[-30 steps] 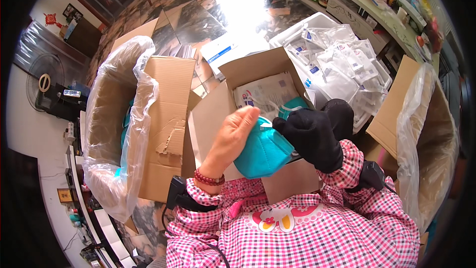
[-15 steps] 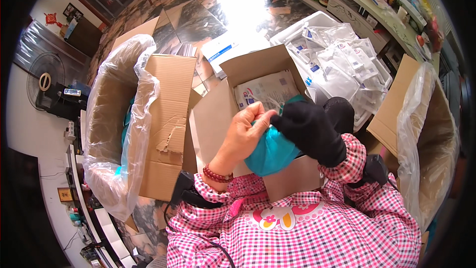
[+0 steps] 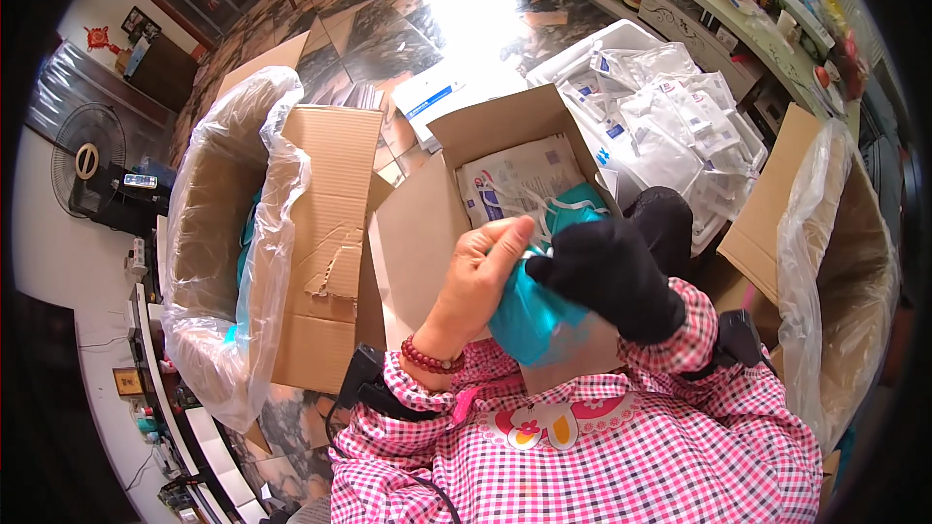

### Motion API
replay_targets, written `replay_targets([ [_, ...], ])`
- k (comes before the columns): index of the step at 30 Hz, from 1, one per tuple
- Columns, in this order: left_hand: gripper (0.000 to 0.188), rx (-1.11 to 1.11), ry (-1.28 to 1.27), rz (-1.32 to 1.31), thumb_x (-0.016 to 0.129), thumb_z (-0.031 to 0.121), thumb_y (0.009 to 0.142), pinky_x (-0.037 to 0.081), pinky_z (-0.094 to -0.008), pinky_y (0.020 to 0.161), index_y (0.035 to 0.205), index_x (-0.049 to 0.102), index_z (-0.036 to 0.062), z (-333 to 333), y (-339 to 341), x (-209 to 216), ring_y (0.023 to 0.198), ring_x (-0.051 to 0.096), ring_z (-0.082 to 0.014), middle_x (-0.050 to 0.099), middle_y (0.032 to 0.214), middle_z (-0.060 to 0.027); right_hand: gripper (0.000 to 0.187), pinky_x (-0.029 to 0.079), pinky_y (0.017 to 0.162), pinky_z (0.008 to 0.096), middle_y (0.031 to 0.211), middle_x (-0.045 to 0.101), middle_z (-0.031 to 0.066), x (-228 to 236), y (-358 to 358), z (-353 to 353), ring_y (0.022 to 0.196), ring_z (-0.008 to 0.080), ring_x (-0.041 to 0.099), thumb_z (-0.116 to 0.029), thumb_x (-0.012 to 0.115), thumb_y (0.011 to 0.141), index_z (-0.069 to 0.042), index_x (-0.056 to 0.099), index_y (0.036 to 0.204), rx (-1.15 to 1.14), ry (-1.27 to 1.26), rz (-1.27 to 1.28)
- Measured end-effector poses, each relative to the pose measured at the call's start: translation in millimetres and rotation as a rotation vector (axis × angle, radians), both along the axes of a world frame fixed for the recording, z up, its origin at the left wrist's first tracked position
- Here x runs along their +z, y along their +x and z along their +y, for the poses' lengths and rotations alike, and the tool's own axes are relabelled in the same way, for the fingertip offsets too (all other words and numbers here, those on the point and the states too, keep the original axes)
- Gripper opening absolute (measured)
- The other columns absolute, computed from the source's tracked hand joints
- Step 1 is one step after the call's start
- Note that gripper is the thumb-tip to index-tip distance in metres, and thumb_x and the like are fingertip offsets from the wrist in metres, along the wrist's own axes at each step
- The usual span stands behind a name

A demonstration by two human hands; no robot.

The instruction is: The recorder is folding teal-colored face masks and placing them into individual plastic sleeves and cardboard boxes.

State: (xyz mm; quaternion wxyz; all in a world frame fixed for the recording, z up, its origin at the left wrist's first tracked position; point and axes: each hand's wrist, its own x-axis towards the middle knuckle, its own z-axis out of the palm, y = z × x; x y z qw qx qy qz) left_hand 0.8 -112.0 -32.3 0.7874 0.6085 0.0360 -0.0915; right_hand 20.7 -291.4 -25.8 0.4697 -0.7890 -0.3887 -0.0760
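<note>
A teal face mask [image 3: 532, 315] with thin white elastic straps lies between my hands, over the near side of an open carton. My bare left hand [image 3: 482, 267], with a red bead bracelet at the wrist, is closed with thumb and fingers pinched at the mask's upper left edge. My right hand [image 3: 612, 277], in a black glove, grips the mask's upper right side, its fingers curled in. More teal material with white straps [image 3: 581, 204] shows just beyond the glove; whether it is the same mask I cannot tell. Flat white printed packets [image 3: 515, 180] lie inside the carton [image 3: 413, 243].
To the left stands a tall cardboard box [image 3: 325, 262] lined with clear plastic, teal items inside. Another lined box [image 3: 845, 262] is at the right. A white bin [image 3: 621, 39] heaped with white sachets [image 3: 680, 126] sits beyond. A fan [image 3: 89, 160] stands far left.
The mask has dropped slightly toward me and its lower part has spread. My hands have shifted a little, and more teal material and white strap now show beyond them.
</note>
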Motion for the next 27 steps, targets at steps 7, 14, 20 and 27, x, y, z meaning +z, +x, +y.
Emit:
replay_targets([
  [7, 0.034, 0.054, -0.106, 0.163, 0.061, 0.031, 0.102, 0.034, -0.0200, 0.047, 0.076, 0.063, 0.0088, 6.8, -11.8, 4.7, 0.052, 0.045, -0.0006, 0.052, 0.061, 0.0076, 0.007, 0.043, 0.051, 0.0371, 0.062, 0.053, 0.0057, 10.5, -33.7, -8.3, 0.055, 0.0220, 0.056, -0.017, 0.069, 0.073, -0.013, 0.063, 0.074, 0.229, -0.320, -0.438],
  [14, 0.035, 0.002, -0.119, 0.302, 0.065, 0.035, 0.099, 0.040, -0.0209, 0.046, 0.079, 0.064, 0.0062, 2.4, -25.2, -2.9, 0.048, 0.050, -0.0051, 0.056, 0.061, 0.0036, 0.007, 0.045, 0.051, 0.0373, 0.062, 0.056, 0.0055, -4.5, -45.3, -24.1, 0.054, 0.0225, 0.059, -0.016, 0.065, 0.075, -0.011, 0.063, 0.071, 0.374, -0.429, -0.443],
  [20, 0.037, -0.009, -0.104, 0.050, 0.056, 0.036, 0.104, 0.045, -0.0193, 0.053, 0.084, 0.064, 0.0063, 3.8, -18.4, 5.6, 0.060, 0.056, -0.0020, 0.062, 0.071, 0.0044, 0.019, 0.041, 0.051, 0.0428, 0.064, 0.052, 0.0105, 4.0, 0.5, -37.5, 0.056, 0.0291, 0.055, -0.019, 0.074, 0.085, -0.008, 0.065, 0.072, -0.068, -0.220, -0.165],
  [27, 0.032, -0.194, -0.197, 0.093, 0.054, 0.032, 0.106, 0.051, -0.0187, 0.066, 0.105, 0.067, 0.0031, -1.4, -19.5, -9.5, 0.073, 0.061, -0.0026, 0.066, 0.084, 0.0036, 0.013, 0.049, 0.068, 0.0366, 0.084, 0.064, 0.0104, -7.5, 18.3, -9.1, 0.076, 0.0273, 0.063, -0.007, 0.069, 0.085, -0.003, 0.070, 0.097, -0.047, 0.150, -0.209],
])
